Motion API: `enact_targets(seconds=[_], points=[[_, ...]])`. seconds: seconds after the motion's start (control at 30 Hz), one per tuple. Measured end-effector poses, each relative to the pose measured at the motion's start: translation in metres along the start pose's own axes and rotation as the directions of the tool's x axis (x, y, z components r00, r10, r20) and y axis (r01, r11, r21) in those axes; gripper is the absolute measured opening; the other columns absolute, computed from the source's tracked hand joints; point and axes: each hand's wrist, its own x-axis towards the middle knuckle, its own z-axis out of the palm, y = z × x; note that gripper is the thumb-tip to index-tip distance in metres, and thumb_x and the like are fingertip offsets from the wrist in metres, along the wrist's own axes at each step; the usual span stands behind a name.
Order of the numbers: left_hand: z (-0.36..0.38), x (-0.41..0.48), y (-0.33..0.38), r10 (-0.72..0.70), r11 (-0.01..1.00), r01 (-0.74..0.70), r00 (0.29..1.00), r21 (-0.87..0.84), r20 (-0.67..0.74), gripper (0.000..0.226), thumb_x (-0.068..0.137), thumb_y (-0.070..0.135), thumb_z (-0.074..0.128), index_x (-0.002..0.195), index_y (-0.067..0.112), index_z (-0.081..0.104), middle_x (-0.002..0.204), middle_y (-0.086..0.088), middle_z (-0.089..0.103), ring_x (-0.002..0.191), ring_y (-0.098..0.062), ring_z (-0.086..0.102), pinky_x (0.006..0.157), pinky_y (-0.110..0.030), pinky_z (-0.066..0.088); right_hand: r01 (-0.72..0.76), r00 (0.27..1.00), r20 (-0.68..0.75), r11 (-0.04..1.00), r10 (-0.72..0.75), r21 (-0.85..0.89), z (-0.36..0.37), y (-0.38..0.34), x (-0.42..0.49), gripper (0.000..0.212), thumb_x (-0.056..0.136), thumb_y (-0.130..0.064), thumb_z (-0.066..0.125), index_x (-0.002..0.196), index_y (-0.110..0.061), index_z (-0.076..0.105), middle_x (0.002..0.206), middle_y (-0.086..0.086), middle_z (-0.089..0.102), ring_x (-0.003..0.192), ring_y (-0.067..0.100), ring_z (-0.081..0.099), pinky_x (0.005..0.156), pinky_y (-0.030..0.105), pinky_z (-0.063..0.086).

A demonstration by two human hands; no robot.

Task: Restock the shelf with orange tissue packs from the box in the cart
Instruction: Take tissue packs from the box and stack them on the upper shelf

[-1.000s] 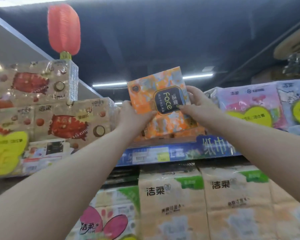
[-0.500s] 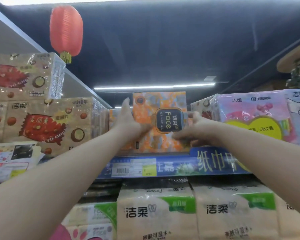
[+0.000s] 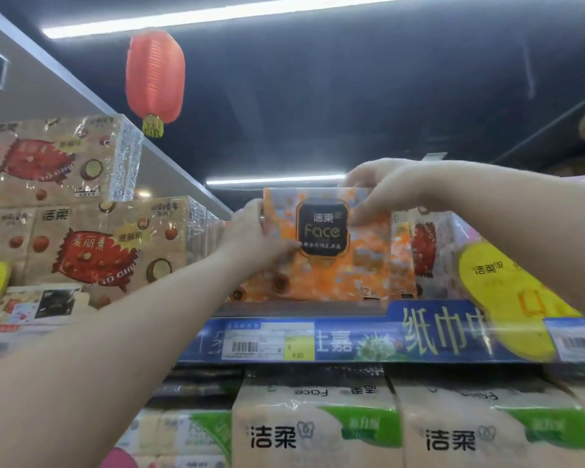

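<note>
An orange tissue pack (image 3: 362, 265) with a black "Face" label stands upright on the top shelf (image 3: 284, 310), above the blue price strip. My left hand (image 3: 254, 236) grips its left edge, thumb across the front face. My right hand (image 3: 382, 189) holds its top right corner from above, fingers curled over the top. More orange packs (image 3: 402, 261) stand just to its right and behind it. The box and the cart are out of view.
Brown packs with red starburst labels (image 3: 85, 251) are stacked at the left of the same shelf. Pink packs with a yellow tag (image 3: 507, 292) sit at the right. Beige and green packs (image 3: 318, 434) fill the shelf below. A red lantern (image 3: 154, 76) hangs overhead.
The orange pack went from tilted in the air to standing on the shelf. My right hand shifted from its right side up to its top corner. The view moved closer.
</note>
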Motion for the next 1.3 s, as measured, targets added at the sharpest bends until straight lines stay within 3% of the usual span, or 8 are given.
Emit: enact_targets(seconds=[0.1,0.23,0.5,0.67,0.8,0.97,1.17,1.3], points=[[0.011,-0.004,-0.007,0.010,0.999,-0.014,0.996,0.046,0.089,0.070,0.072,0.038,0.078,0.131,0.019,0.045,0.123,-0.004,0.053,0.113,-0.022,0.051,0.090,-0.032,0.041,0.023,0.991,0.135,0.958,0.016,-0.287,-0.007,-0.006,0.004,0.029,0.083,-0.025,0.069,0.112,-0.025,0.064,0.083,-0.006,0.070,0.074,0.010,0.068,0.074,0.026,0.054],[0.015,0.002,-0.012,0.051,0.991,-0.057,0.997,0.125,0.052,0.079,0.077,0.049,0.070,0.141,0.017,0.036,0.141,-0.007,0.042,0.129,-0.023,0.040,0.105,-0.038,0.036,0.042,0.977,0.209,0.910,0.049,-0.412,-0.002,-0.003,0.021,0.037,0.079,-0.035,0.073,0.113,-0.027,0.061,0.099,-0.006,0.068,0.086,0.011,0.065,0.095,0.036,0.050],[0.020,0.042,-0.013,0.076,0.832,-0.164,0.980,0.529,0.183,0.091,0.082,0.074,0.031,0.152,0.017,0.016,0.160,-0.003,0.013,0.148,-0.025,0.002,0.119,-0.048,0.010,0.015,0.981,0.170,0.836,0.094,-0.548,-0.011,0.016,0.038,0.059,0.075,-0.024,0.079,0.125,-0.023,0.048,0.089,-0.009,0.054,0.074,0.008,0.057,0.055,0.021,0.042],[0.025,0.048,-0.017,0.043,0.833,-0.180,0.964,0.524,0.264,0.101,0.070,0.084,0.035,0.148,0.020,0.028,0.154,-0.001,0.029,0.143,-0.023,0.023,0.116,-0.046,0.022,-0.022,0.989,0.101,0.770,0.112,-0.638,-0.008,0.032,0.040,0.059,0.072,-0.019,0.081,0.121,-0.020,0.049,0.094,-0.005,0.054,0.091,0.018,0.059,0.057,0.024,0.044],[0.028,0.046,-0.024,0.093,0.842,-0.215,0.961,0.495,0.260,0.089,0.077,0.069,0.055,0.147,0.020,0.029,0.151,-0.001,0.032,0.140,-0.021,0.026,0.115,-0.039,0.027,-0.035,0.986,0.086,0.679,0.144,-0.733,-0.005,0.035,0.046,0.059,0.068,-0.026,0.083,0.115,-0.018,0.050,0.104,0.000,0.059,0.092,0.020,0.061,0.067,0.029,0.052],[0.028,0.048,-0.029,0.116,0.833,-0.236,0.959,0.500,0.260,0.088,0.078,0.065,0.057,0.148,0.021,0.026,0.153,0.000,0.029,0.141,-0.020,0.025,0.113,-0.037,0.025,-0.100,0.971,0.057,0.615,0.231,-0.782,-0.009,0.036,0.044,0.039,0.071,-0.024,0.081,0.101,-0.014,0.058,0.082,0.003,0.064,0.051,0.013,0.064,0.035,0.021,0.042],[0.030,0.045,-0.030,0.111,0.825,-0.242,0.955,0.510,0.274,0.091,0.078,0.066,0.057,0.149,0.021,0.022,0.155,0.001,0.026,0.143,-0.019,0.022,0.114,-0.036,0.023,-0.062,0.996,-0.008,0.640,0.087,-0.766,0.010,0.045,0.070,0.029,0.080,-0.027,0.072,0.094,-0.013,0.051,0.098,0.005,0.059,0.079,0.021,0.058,0.054,0.025,0.042],[0.030,0.045,-0.030,0.108,0.835,-0.237,0.955,0.496,0.275,0.091,0.079,0.064,0.057,0.150,0.021,0.020,0.156,0.001,0.023,0.143,-0.019,0.019,0.115,-0.036,0.022,-0.105,0.981,0.048,0.719,0.189,-0.687,0.015,0.045,0.076,0.075,0.072,-0.035,0.080,0.129,-0.014,0.036,0.116,0.005,0.053,0.103,0.026,0.055,0.078,0.035,0.047]])
